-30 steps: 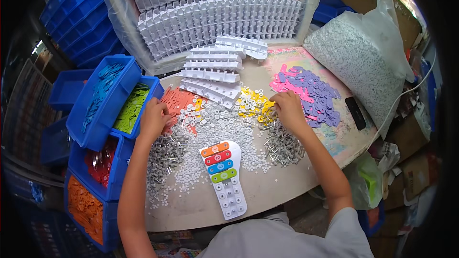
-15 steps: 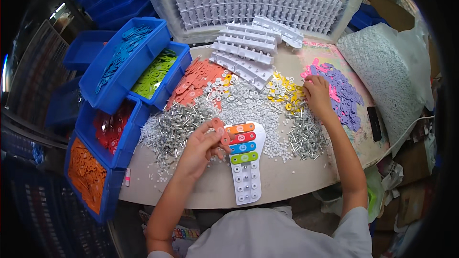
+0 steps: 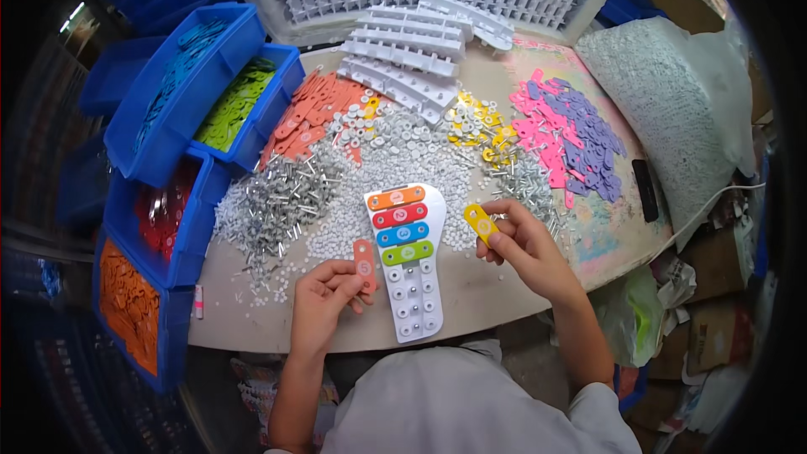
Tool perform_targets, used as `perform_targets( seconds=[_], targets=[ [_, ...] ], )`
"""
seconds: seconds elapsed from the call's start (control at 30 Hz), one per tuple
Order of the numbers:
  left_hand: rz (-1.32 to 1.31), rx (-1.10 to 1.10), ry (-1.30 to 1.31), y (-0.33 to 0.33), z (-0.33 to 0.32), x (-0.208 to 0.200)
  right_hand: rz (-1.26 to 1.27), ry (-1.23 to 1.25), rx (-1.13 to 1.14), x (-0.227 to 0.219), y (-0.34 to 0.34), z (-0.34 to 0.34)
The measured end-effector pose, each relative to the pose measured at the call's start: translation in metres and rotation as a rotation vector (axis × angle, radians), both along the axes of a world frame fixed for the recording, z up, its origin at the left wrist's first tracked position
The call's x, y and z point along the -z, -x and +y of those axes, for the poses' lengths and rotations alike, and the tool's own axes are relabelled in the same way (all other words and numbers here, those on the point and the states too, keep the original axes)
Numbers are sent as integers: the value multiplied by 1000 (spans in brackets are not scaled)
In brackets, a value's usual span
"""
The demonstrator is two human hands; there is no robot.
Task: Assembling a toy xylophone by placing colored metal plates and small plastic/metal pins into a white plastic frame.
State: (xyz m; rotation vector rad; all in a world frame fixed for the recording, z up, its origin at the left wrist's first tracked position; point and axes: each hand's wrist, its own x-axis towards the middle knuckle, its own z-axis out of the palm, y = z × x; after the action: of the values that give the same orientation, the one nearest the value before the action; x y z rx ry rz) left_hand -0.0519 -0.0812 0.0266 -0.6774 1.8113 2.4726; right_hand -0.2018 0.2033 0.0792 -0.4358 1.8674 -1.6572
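A white toy xylophone frame [image 3: 435, 210] lies upright to me at the table's middle. Across its wide end run an orange bar [image 3: 397, 197], a red bar [image 3: 400, 216], a blue bar [image 3: 403, 234] and a green bar [image 3: 408, 253]. Its narrow end shows bare round posts with white washers. Left of it, my left hand [image 3: 324, 303] pinches a coral bar [image 3: 364, 266] between thumb and fingers, close to the frame's edge. My right hand [image 3: 525, 248] grips a yellow bar [image 3: 480, 223] at the frame's right, apart from it.
Loose screws [image 3: 282, 202], white washers [image 3: 412, 147], coral bars [image 3: 307, 109], yellow bars [image 3: 496, 143], pink bars [image 3: 530, 130] and purple bars [image 3: 597, 151] lie heaped beyond my hands. Blue bins [image 3: 189, 240] stand left. White frames [image 3: 399, 84] are stacked behind; a bulging sack [image 3: 672, 101] leans right.
My right hand has come back from the pink and purple pile toward the frame and now holds a yellow bar. My left hand has dropped lower with the coral bar. The view has shifted slightly.
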Motion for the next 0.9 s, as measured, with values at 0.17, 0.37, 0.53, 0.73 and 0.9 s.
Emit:
perform_targets(
  seconds=[0.17, 0.37, 0.53, 0.73, 0.9],
  targets=[
    [13, 14, 65, -4, 7, 2, -57, 8, 20, 14, -28, 7],
    [46, 110, 553, 2, 21, 2, -83, -271, 96, 10, -52, 11],
    [237, 145, 901, 20, 27, 6, 123, -308, 3, 17, -64, 4],
    [285, 90, 1088, 29, 38, 16, 90, -363, -127, 9, -69, -15],
    [296, 57, 1158, 28, 44, 22, 156, -252, -91, 17, -74, -31]
  ],
)
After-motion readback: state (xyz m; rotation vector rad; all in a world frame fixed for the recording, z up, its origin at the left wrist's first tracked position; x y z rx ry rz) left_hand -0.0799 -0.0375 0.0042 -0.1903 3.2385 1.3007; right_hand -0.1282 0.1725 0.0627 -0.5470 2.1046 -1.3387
